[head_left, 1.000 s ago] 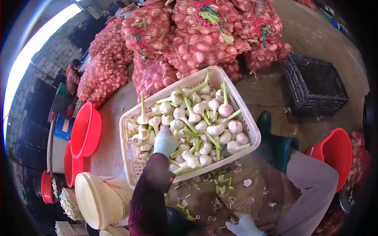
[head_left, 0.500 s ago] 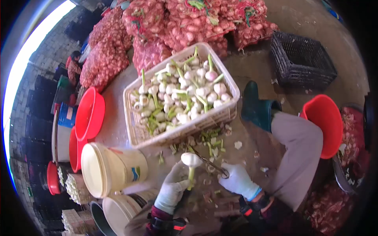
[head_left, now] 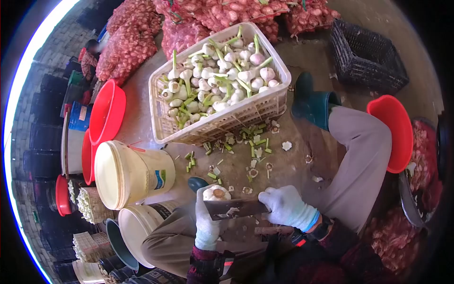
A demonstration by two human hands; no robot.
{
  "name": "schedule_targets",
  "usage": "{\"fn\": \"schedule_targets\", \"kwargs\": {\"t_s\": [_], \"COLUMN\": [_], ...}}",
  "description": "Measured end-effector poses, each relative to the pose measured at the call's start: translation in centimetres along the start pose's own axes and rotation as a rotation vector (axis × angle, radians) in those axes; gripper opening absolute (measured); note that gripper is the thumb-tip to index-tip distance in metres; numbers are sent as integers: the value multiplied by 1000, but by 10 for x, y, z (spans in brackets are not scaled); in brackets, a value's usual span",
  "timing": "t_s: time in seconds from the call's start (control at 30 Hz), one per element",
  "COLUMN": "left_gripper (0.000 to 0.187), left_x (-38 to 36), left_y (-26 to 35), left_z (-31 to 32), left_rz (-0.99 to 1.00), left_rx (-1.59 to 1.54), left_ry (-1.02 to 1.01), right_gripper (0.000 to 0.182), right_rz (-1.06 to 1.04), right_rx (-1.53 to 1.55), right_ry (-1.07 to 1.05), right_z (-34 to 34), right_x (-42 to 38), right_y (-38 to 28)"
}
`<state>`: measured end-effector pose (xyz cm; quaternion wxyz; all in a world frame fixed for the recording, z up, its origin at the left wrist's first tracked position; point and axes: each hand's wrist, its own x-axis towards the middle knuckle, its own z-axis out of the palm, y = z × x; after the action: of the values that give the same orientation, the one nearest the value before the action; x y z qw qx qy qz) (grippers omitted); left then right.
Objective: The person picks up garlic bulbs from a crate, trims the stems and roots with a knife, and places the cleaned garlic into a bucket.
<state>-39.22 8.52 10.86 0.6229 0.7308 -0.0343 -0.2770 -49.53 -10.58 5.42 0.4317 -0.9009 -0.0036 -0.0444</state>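
Gloved in white, my left hand [head_left: 206, 223] is closed around a garlic bulb [head_left: 217, 192], its root end facing up toward me. My right hand [head_left: 288, 208], also gloved, grips a knife [head_left: 241, 208] by its handle. The broad dark blade runs sideways just below the bulb's root end and overlaps my left fingers in this view. Beyond my hands stands a white plastic crate [head_left: 236, 106] heaped with garlic bulbs [head_left: 208, 80], many with green stems attached.
Cut stems and root pieces [head_left: 253, 146] litter the floor. At left are a lidded cream bucket [head_left: 142, 177] and red basins [head_left: 108, 111]. Red net sacks [head_left: 130, 42] lie behind. A black crate [head_left: 369, 57] and red bucket [head_left: 390, 132] stand right. Someone [head_left: 89, 59] sits far left.
The bulb has turned from stem hanging down to root end toward me. The knife has swung from pointing away to lying crosswise at the bulb. The camera view has tilted down.
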Motion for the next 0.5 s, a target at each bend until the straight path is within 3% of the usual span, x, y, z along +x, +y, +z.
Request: {"fn": "schedule_targets", "kwargs": {"t_s": [0.07, 0.17, 0.37, 0.43, 0.47, 0.5], "left_gripper": [45, 31, 46, 45, 45, 47], "left_x": [6, 13, 20, 18, 27, 18], "left_y": [-8, -23, -46, -37, -43, -35], "left_z": [-2, -4, -10, -3, -12, -15], "left_rz": [-50, 58, -100, -54, -71, -185], "left_rx": [-33, 107, -81, -255, 44, -255], "left_ry": [3, 13, 17, -16, 80, 99], "right_gripper": [22, 20, 13, 9, 12, 17], "right_rz": [3, 59, 134, 146, 292, 440], "right_rx": [1, 46, 8, 25, -51, -132], "right_ry": [-12, -82, -82, -82, -218, -337], "right_z": [5, 16, 45, 62, 64, 65], "right_x": [2, 5, 11, 13, 19, 26], "right_y": [4, 13, 33, 43, 48, 56]}}
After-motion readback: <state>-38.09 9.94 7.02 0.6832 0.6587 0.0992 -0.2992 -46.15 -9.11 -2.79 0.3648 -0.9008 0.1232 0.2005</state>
